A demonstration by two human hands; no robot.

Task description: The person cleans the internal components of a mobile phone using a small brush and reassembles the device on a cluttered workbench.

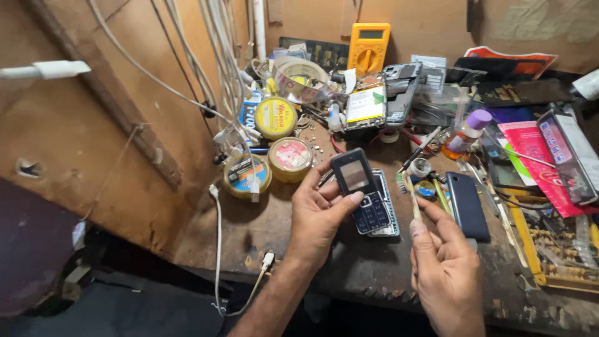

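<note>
Left hand (317, 215) rises from lower centre, fingers curled, thumb up | our dark keypad phone (360, 190) sits centre frame, upright, screen blank, above the workbench (349, 268) | we clasp it, thumb pressed on keys | right hand (444, 262), lower right, pinches a thin pale brush (412, 196) between thumb and forefinger.

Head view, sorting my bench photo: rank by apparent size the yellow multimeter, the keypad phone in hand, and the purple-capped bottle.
1. Keypad phone, though it is nearer the camera.
2. Yellow multimeter.
3. Purple-capped bottle.
The left hand holds the phone.
</note>
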